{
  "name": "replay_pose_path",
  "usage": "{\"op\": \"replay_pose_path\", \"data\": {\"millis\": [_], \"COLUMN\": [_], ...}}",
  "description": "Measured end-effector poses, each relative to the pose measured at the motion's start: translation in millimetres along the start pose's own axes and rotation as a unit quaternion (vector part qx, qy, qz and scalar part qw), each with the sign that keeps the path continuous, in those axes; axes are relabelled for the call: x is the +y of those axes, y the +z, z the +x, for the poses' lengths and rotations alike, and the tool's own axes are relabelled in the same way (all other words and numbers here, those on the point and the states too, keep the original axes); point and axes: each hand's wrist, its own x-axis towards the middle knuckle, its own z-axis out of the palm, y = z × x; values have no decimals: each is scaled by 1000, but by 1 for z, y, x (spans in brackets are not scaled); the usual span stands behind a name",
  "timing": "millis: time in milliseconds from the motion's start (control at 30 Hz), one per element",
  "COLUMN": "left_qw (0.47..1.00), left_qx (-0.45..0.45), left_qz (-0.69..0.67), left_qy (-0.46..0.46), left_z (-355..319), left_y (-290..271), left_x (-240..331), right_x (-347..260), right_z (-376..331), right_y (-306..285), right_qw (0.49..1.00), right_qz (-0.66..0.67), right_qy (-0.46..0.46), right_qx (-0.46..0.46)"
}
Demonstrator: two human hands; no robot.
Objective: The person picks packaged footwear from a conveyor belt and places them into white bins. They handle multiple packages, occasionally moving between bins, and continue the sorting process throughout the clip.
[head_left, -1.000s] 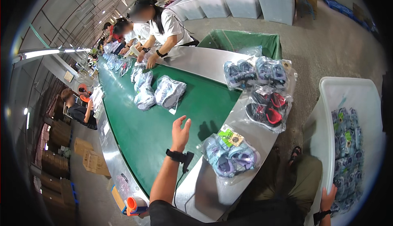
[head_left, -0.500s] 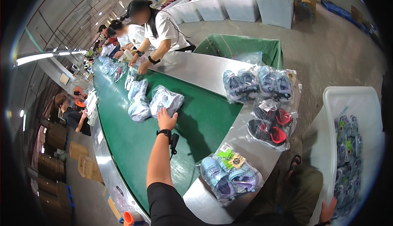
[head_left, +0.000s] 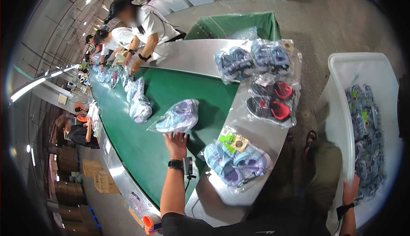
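Note:
On the green conveyor belt (head_left: 171, 163) lies a clear plastic bag with a pair of light blue and purple shoes (head_left: 181, 115). My left hand (head_left: 175, 145) is at its near edge, fingers stretched out and apart, the fingertips touching the plastic. Another bagged light-coloured pair (head_left: 140, 107) lies farther left on the belt. At the lower right, my right hand (head_left: 351, 189) grips the rim of a tall white bin (head_left: 335, 125); its fingertips are partly hidden. Inside the bin are several bagged bluish shoes (head_left: 365, 146).
On the metal ledge by the belt rest a bagged blue-purple pair (head_left: 237, 161), a black and red pair (head_left: 273, 101) and blue pairs (head_left: 254, 58). A green-lined bin (head_left: 239, 24) stands behind. A co-worker (head_left: 147, 30) leans over the belt. An orange-rimmed tape roll (head_left: 149, 224) sits low left.
The bagged pair under my left hand has moved right and turned, apart from the other bag. My view has shifted, and more of my right arm shows at the bin.

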Motion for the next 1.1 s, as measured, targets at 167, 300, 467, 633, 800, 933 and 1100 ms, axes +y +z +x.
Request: {"op": "replay_pose_path", "data": {"millis": [167, 300, 467, 633, 800, 933, 1100], "left_qw": [987, 995, 987, 999, 971, 981, 925], "left_qx": [-100, -94, 85, 17, -233, -99, -356], "left_qz": [-83, 6, 133, -34, -45, 95, -111], "left_qy": [-99, -35, 30, -16, -18, 138, 77], "left_z": [-14, -17, 13, 53, 50, 20, -49], "left_y": [2, 28, 43, 12, -33, -31, -5], "left_x": [10, 5, -8, -6, 11, 17, 40], "right_x": [-8, -11, -10, -15, -23, -25, -23], "right_z": [1, 1, 0, 1, 1, 3, 3], "right_y": [-4, -3, 1, -5, -10, -14, -13], "right_qw": [1000, 999, 998, 998, 995, 996, 998], "right_qz": [19, 51, 34, 49, 93, 68, 59], "right_qy": [16, 5, -13, -34, -30, -48, -11], "right_qx": [-11, 10, 44, 36, 22, 23, 8]}}
